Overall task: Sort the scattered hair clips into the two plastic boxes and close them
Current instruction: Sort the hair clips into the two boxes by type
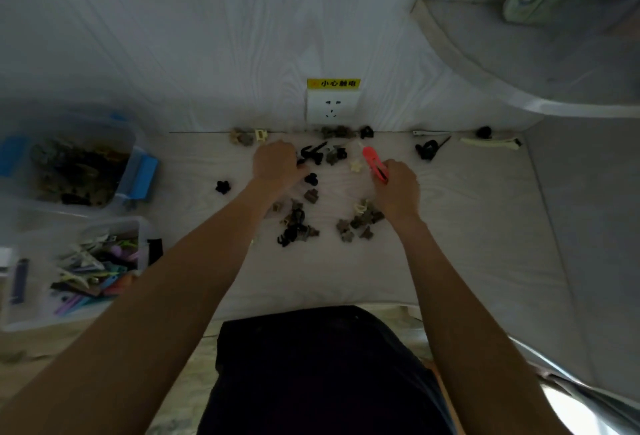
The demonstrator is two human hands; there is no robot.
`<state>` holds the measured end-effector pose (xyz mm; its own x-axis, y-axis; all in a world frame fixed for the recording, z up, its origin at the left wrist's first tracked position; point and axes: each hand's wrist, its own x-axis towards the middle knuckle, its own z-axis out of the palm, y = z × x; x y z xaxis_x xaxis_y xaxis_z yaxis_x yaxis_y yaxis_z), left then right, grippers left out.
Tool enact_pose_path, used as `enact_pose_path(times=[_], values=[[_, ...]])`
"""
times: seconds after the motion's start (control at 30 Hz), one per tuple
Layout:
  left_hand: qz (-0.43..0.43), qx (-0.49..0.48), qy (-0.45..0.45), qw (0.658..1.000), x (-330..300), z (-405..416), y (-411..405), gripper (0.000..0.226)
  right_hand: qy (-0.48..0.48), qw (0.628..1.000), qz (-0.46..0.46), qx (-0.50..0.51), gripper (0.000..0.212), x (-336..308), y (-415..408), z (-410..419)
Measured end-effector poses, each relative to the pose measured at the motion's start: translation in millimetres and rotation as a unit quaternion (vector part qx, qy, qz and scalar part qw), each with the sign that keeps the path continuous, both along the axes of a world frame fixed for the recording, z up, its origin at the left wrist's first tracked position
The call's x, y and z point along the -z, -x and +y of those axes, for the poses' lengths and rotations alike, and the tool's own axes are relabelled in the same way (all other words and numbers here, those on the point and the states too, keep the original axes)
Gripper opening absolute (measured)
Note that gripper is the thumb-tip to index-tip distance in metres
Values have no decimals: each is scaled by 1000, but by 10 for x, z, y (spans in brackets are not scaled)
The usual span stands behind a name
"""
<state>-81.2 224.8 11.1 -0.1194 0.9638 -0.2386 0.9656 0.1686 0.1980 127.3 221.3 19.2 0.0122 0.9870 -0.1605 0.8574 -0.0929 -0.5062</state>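
Note:
Several small dark and beige claw clips (pixel 298 223) lie scattered on the pale surface, more in a cluster (pixel 360 223) to the right and along the wall (pixel 334 132). My left hand (pixel 273 164) is closed over black clips (pixel 311 154) near the wall. My right hand (pixel 398 188) holds a long pink clip (pixel 374 162) pointing up-left. At the left stand two clear boxes: the far box (pixel 136 164) with blue latches holds dark claw clips, the near box (pixel 142 230) holds long coloured flat clips.
A wall socket (pixel 331 109) with a yellow label sits on the wall behind the clips. Long cream clips (pixel 488 141) and a black clip (pixel 427 150) lie at the far right. A grey curved ledge (pixel 485 53) juts out upper right. My dark lap (pixel 322 372) fills the foreground.

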Motion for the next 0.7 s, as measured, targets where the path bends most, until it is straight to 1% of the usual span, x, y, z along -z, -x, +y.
enact_pose_path(times=[0.07, 0.17, 0.27, 0.33, 0.37, 0.4, 0.5, 0.57, 0.6, 0.63, 0.67, 0.7], values=[[-45, -41, -13, 998, -60, -78, 0, 31, -8, 999, 49, 4, 20, -75, -73, -83], [-140, -104, -38, 984, -146, -228, 13, 24, 15, 991, 129, 35, 16, -158, -145, -180], [-246, -155, -59, 955, -262, -456, -13, 22, 57, 977, 197, 60, 10, -240, -131, -286], [-315, -191, -43, 929, -333, -578, -45, 22, 95, 955, 269, 85, 4, -285, -93, -358], [-351, -221, -33, 909, -381, -663, -18, 25, 116, 940, 305, 94, 5, -319, -25, -405], [-396, -253, -19, 883, -422, -722, -37, 28, 133, 928, 331, 106, 8, -331, -7, -437], [-509, -337, 18, 792, -568, -952, 63, 32, 176, 896, 391, 117, 10, -405, 162, -544], [-550, -379, 4, 744, -669, -1122, 240, 28, 195, 892, 393, 106, 11, -442, 321, -614], [-553, -400, -12, 731, -717, -1241, 392, 28, 203, 895, 387, 88, 12, -462, 446, -658], [-536, -404, -34, 741, -749, -1365, 551, 28, 210, 896, 386, 69, 13, -493, 567, -702], [-496, -389, -61, 774, -784, -1515, 716, 28, 216, 895, 387, 46, 16, -517, 693, -750], [-436, -363, -87, 819, -809, -1711, 921, 27, 225, 894, 388, 18, 18, -550, 875, -816]])
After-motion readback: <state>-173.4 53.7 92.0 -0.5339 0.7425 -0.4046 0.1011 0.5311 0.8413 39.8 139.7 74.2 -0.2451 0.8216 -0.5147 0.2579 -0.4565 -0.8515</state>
